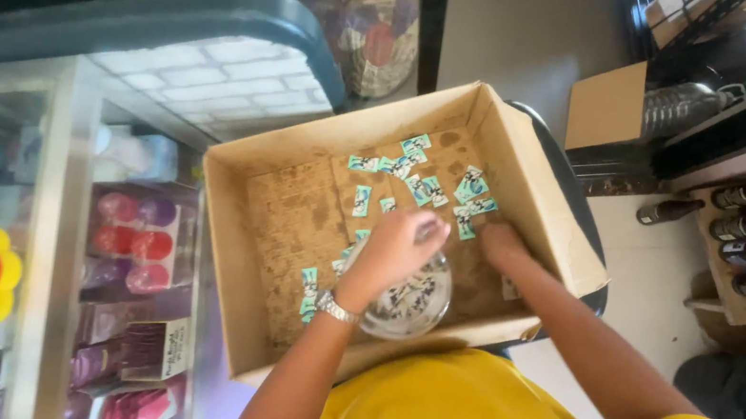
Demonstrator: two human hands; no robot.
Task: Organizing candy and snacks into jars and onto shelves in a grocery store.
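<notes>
Head view: both my hands are down inside the cardboard box (pixel 531 177). Left hand (pixel 397 246) hovers over the mouth of the clear round jar (pixel 409 301), fingers bunched together, apparently pinching a small packet, though I can't confirm what's in them. Right hand (pixel 503 246) lies flat on the box floor just beside the jar, next to the scattered packets (pixel 420 182); can't tell whether it grips anything. Jar sits near the front wall of the box and already holds a fair number of packets. Judging progress: partway, since plenty of teal-and-white packets lie loose across the far half, plus a few by the left of the jar. Silver watch (pixel 336 308) on my left wrist.
</notes>
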